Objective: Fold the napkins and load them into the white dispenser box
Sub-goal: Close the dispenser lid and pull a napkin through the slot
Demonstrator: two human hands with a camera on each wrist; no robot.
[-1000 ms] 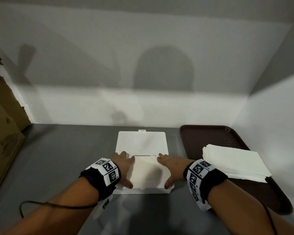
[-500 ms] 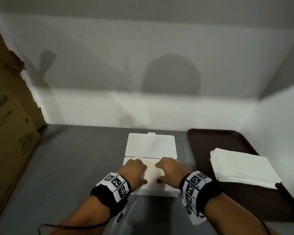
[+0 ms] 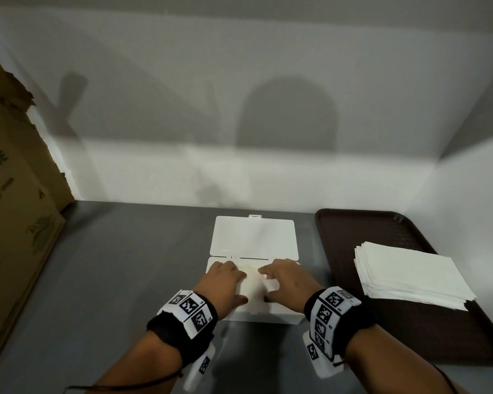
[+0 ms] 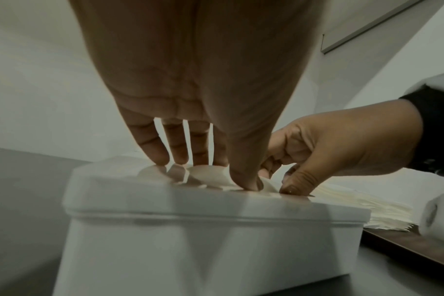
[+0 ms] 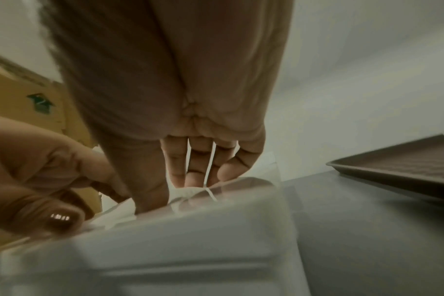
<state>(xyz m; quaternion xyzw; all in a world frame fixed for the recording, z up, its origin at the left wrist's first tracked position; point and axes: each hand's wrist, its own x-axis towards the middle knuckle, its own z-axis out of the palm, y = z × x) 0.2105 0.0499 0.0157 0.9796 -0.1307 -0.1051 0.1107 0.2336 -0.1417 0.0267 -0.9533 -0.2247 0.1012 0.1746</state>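
Observation:
The white dispenser box [image 3: 268, 317] sits on the grey table in front of me, its lid [image 3: 254, 237] swung open and lying flat behind it. A folded white napkin [image 3: 254, 282] lies in the box. My left hand [image 3: 225, 280] presses down on its left part with straight fingers [image 4: 152, 152] and thumb. My right hand [image 3: 288, 280] rests its bent fingertips [image 5: 178, 176] on the napkin's right part, thumb at the box rim [image 4: 216, 202]. A stack of unfolded napkins [image 3: 410, 274] lies on the brown tray [image 3: 353, 231] at the right.
A brown cardboard carton [image 3: 12, 223] stands along the left edge of the table. White walls close in the back and the right side. The tray takes up the right end of the table, close beside the box.
Both hands have slid from the box's outer sides inward onto the napkin at its middle. The head view has shifted, showing more of the carton.

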